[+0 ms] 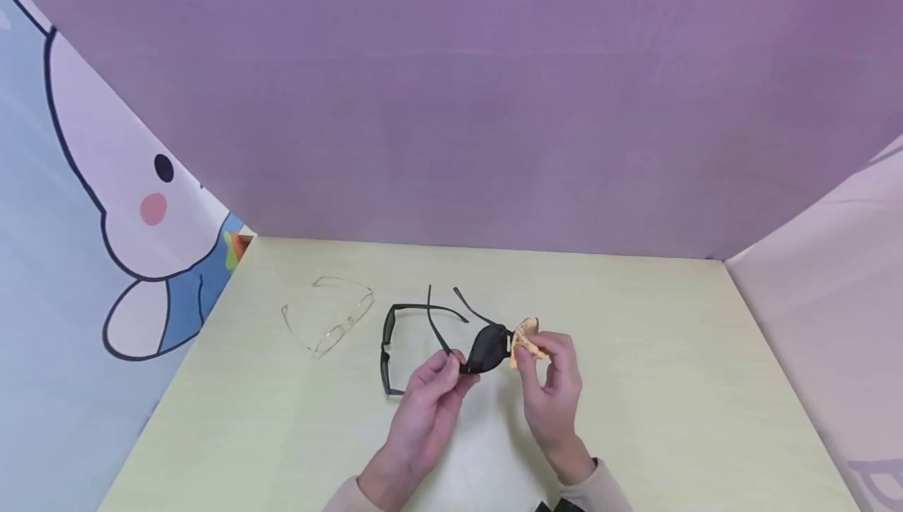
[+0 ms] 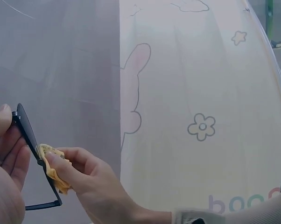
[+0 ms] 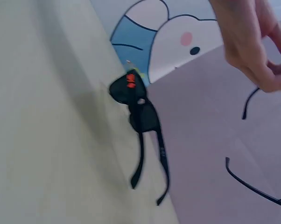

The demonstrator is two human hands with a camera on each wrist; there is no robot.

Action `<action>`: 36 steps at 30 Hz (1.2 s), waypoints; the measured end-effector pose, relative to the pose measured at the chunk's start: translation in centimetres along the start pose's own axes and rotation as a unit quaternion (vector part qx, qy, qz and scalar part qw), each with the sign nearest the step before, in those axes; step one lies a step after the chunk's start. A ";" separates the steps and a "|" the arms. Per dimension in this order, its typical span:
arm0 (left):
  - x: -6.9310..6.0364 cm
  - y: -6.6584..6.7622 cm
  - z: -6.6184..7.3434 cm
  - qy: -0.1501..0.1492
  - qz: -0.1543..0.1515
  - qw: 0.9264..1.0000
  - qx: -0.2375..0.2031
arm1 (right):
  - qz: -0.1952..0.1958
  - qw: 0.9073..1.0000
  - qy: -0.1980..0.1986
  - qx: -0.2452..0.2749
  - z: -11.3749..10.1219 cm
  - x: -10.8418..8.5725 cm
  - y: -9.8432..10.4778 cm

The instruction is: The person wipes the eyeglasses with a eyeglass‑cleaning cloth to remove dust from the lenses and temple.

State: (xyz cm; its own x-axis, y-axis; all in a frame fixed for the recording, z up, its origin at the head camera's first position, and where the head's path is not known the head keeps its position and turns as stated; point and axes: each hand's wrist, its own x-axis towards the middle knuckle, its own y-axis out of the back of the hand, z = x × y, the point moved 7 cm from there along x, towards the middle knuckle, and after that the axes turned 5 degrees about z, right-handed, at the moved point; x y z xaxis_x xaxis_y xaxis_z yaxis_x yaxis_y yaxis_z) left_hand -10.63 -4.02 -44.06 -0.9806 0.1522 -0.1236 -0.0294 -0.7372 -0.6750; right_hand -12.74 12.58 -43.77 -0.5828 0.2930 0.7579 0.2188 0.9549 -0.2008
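My left hand (image 1: 433, 402) pinches a pair of black sunglasses (image 1: 488, 349) at one hinge corner, holding them above the table with the temples pointing away. With thumb and fingers, my right hand (image 1: 553, 386) pinches a small printed yellow-orange cloth (image 1: 524, 342) against the other lens, which it mostly covers. In the left wrist view the cloth (image 2: 56, 168) is folded against the frame of the sunglasses (image 2: 28, 126). A second pair of black sunglasses (image 1: 386, 339) lies on the table left of my hands, partly behind the left hand; the right wrist view shows its dark lenses (image 3: 145, 117).
Thin, light-rimmed eyeglasses (image 1: 339, 332) lie unfolded at the left of the pale table (image 1: 670, 386). A purple cloth wall (image 1: 494, 143) stands along the back edge. Printed fabric (image 1: 169, 222) hangs at the left, and pale fabric (image 1: 832, 285) at the right.
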 end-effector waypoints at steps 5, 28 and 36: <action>-0.2 0.0 -0.1 -0.003 -0.019 1.000 0.000 | 0.022 0.999 -0.020 -0.018 1.0 1.3 0.7; 0.3 1.2 0.4 -0.018 -0.011 1.000 0.003 | -0.039 0.997 -0.062 -0.027 1.2 -2.0 0.0; 0.1 1.9 0.9 -0.026 -0.060 0.992 0.104 | -0.065 0.996 -0.020 -0.065 0.6 -2.5 0.3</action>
State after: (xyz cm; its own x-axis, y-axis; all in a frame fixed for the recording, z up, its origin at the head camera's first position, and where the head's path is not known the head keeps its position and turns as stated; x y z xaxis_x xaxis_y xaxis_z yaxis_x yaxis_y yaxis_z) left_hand -10.99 -6.06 -44.69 -0.9760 0.2175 -0.0093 -0.1814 -0.8360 -0.5179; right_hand -11.70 12.20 -46.05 -0.6426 0.1715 0.7467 0.2371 0.9713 -0.0191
